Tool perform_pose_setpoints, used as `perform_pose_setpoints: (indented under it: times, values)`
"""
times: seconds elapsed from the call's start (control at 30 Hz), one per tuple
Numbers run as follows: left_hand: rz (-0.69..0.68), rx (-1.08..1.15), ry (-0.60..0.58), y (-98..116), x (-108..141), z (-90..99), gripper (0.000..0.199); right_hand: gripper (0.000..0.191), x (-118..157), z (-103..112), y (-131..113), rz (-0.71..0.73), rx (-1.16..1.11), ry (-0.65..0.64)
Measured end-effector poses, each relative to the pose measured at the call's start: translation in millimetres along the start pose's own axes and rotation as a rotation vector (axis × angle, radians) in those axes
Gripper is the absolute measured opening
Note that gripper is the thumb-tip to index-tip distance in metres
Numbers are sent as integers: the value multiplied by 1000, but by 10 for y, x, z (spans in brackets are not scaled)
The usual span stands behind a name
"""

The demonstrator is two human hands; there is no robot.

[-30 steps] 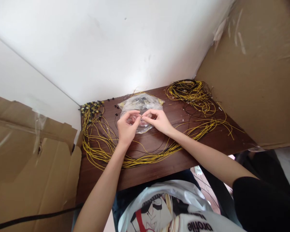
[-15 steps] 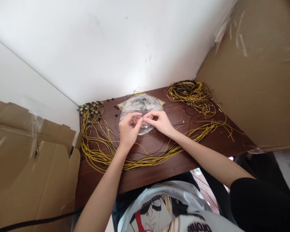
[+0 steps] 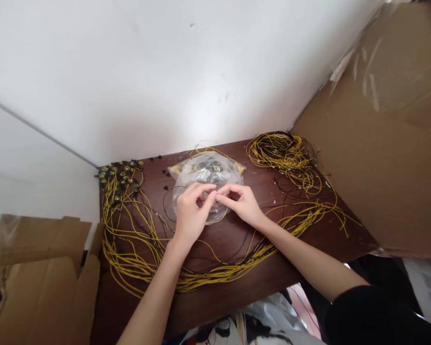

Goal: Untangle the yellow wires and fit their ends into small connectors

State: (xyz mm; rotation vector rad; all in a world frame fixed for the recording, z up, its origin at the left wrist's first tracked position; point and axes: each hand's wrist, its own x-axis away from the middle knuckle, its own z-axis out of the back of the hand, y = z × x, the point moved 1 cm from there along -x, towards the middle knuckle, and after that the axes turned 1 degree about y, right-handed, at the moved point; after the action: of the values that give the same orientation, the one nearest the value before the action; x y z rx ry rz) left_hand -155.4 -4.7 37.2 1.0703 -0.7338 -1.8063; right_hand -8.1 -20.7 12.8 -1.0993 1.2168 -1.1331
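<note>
My left hand and my right hand meet fingertip to fingertip over a clear plastic bag. Each is pinched closed, and what lies between the fingertips is too small to name. A thin dark wire curves out to the left of my left hand. Below both hands, a long bundle of yellow and black wires bends across the brown table. Yellow and black pieces show inside the bag.
Round black-and-yellow connectors cluster at the table's back left. A tangled coil of wires lies at the back right. Cardboard stands on the left, another cardboard panel on the right, and a white wall behind.
The view has shifted, so the table and hands sit lower in the picture. Both hands remain together at the fingertips over the bag.
</note>
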Motion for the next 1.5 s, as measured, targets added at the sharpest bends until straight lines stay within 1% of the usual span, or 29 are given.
perform_pose_setpoints:
  times: [0.1, 0.2, 0.47, 0.57, 0.73, 0.93, 1.17, 1.3, 1.5]
  values:
    - [-15, -7, -33, 10, -111, -49, 7, 19, -27, 33, 1, -66, -86, 52]
    - [-37, 18, 3, 17, -121, -97, 8, 19, -45, 62, -17, -96, -70, 92]
    - [-106, -15, 80, -23, 48, -95, 6, 14, 24, 89, -35, -108, -29, 68]
    - [-112, -8, 114, -57, 77, -113, 6, 13, 58, 97, -36, -106, 32, 38]
    - [-145, 14, 161, -85, 122, -149, 9, 12, 68, 80, -76, -38, 199, -20]
    - [-139, 19, 172, -90, 135, -154, 10, 12, 70, 79, -96, -5, 246, -38]
    - [-107, 16, 167, -95, 98, -170, 7, 13, 53, 127, -55, 55, 260, -26]
    - [-50, 37, 180, -105, 91, -198, 9, 16, 20, 170, -20, 85, 297, -10]
    - [13, 87, 210, -153, 87, -255, 11, 17, -1, 208, -56, 173, 349, -57]
